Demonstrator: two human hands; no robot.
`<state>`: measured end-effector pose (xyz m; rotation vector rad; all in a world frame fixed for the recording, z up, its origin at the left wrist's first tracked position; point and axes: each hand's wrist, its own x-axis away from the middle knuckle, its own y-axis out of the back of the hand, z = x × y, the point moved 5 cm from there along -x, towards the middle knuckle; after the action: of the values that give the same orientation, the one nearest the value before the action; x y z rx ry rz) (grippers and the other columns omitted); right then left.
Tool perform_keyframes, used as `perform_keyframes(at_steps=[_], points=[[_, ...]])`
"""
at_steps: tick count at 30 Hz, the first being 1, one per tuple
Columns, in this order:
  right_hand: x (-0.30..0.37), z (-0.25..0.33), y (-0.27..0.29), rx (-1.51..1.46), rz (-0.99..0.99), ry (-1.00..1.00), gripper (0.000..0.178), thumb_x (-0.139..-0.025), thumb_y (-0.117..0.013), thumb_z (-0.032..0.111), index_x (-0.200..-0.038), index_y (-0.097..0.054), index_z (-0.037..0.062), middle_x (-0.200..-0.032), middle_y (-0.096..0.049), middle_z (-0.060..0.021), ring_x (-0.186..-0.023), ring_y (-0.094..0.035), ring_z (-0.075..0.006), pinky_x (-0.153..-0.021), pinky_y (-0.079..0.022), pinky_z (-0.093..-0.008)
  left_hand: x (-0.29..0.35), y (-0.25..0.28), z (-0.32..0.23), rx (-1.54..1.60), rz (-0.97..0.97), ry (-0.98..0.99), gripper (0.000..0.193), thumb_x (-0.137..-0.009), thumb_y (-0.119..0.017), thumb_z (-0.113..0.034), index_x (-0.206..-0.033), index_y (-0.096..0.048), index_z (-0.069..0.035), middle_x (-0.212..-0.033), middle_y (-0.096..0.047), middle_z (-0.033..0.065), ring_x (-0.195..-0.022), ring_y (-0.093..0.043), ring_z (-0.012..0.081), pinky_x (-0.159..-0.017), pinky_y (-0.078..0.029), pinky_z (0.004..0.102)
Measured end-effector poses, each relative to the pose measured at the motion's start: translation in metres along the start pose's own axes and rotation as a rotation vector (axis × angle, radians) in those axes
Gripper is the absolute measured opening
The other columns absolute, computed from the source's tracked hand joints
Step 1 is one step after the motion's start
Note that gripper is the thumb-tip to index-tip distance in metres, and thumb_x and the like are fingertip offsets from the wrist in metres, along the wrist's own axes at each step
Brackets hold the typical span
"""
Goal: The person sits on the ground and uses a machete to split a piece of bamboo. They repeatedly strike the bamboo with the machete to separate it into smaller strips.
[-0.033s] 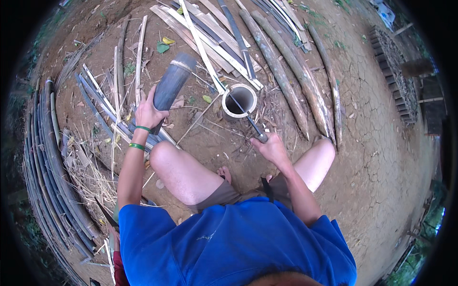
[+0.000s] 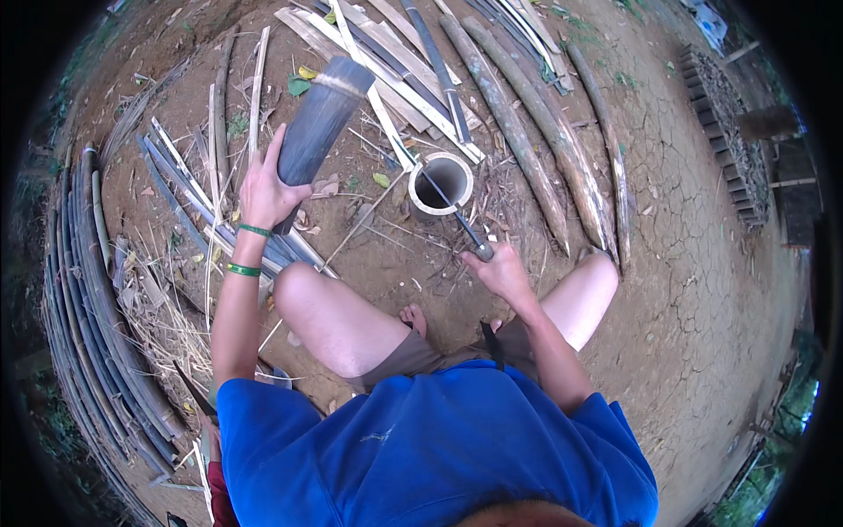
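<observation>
My left hand [image 2: 270, 195], with green bands at the wrist, grips the lower end of a thick dark bamboo section [image 2: 320, 121], tilted up and away to the right. My right hand [image 2: 500, 270] is closed round the handle of a long knife [image 2: 468, 230]. The knife's narrow blade lies across the open top of a bamboo tube [image 2: 467, 183] that stands on the dirt between and beyond my knees. Bamboo section and blade are apart. The tube's lower part is partly hidden behind its rim.
Split bamboo strips [image 2: 399, 83] lie beyond the tube, with long logs [image 2: 544, 114] to the right. Dark bamboo poles [image 2: 97, 290] are stacked at left. Another person's hand [image 2: 211, 432] and a dark blade [image 2: 193, 386] show at lower left. Roof-like tiles [image 2: 720, 140] stand far right.
My left hand has lifted the bamboo section slightly, and its far end has swung up and a little right. My right hand, the knife and the tube look unmoved.
</observation>
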<state>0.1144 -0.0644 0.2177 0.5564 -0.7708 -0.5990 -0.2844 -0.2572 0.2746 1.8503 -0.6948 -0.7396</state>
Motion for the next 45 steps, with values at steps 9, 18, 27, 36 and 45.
perform_keyframes(at_steps=[9,18,27,36,45], points=[[-0.006,-0.033,-0.024,0.131,-0.001,0.077,0.031,-0.087,-0.077,0.029,-0.093,-0.075,-0.0015,-0.081,-0.071,-0.0275,-0.081,-0.072,-0.0433,-0.079,-0.056,-0.0514,0.033,-0.048,-0.113,-0.097,0.301,-0.193,0.123,-0.056,-0.092,-0.022,-0.163,-0.032,-0.036,-0.111,-0.052,0.0189,-0.104,-0.061,0.0448,-0.092,-0.058,0.0532],[-0.03,-0.052,-0.015,0.046,0.07,-0.056,0.032,-0.085,-0.076,0.028,-0.1,-0.076,-0.0004,-0.093,-0.072,-0.0308,-0.096,-0.072,-0.0442,-0.085,-0.056,-0.0505,-0.041,0.043,-0.143,0.11,-0.048,-0.21,0.121,-0.057,-0.089,-0.027,-0.164,-0.033,-0.03,-0.107,-0.051,0.0195,-0.092,-0.061,0.0395,-0.085,-0.054,0.0496],[-0.074,-0.022,-0.049,0.071,0.075,-0.038,0.031,-0.086,-0.073,0.027,-0.101,-0.077,-0.0002,-0.098,-0.073,-0.0297,-0.096,-0.073,-0.0437,-0.088,-0.057,-0.0497,-0.036,-0.113,-0.081,-0.134,0.342,-0.255,0.125,-0.06,-0.094,-0.029,-0.164,-0.024,-0.04,-0.118,-0.052,0.0229,-0.113,-0.06,0.0481,-0.096,-0.056,0.055],[-0.097,-0.064,-0.047,0.072,0.043,-0.012,0.03,-0.085,-0.075,0.027,-0.097,-0.075,-0.0006,-0.089,-0.073,-0.0263,-0.089,-0.073,-0.0395,-0.083,-0.055,-0.0486,-0.06,-0.05,-0.099,0.187,-0.18,-0.136,0.121,-0.061,-0.089,-0.031,-0.165,-0.028,-0.031,-0.112,-0.05,0.0204,-0.094,-0.061,0.0414,-0.082,-0.056,0.0515],[-0.104,-0.081,-0.068,0.156,0.083,-0.01,0.03,-0.086,-0.076,0.029,-0.1,-0.076,0.0024,-0.096,-0.075,-0.0255,-0.092,-0.073,-0.0411,-0.086,-0.055,-0.0484,-0.032,-0.118,-0.088,0.074,0.268,-0.199,0.124,-0.061,-0.09,-0.024,-0.165,-0.024,-0.03,-0.115,-0.05,0.0211,-0.108,-0.059,0.0452,-0.09,-0.055,0.0568]])
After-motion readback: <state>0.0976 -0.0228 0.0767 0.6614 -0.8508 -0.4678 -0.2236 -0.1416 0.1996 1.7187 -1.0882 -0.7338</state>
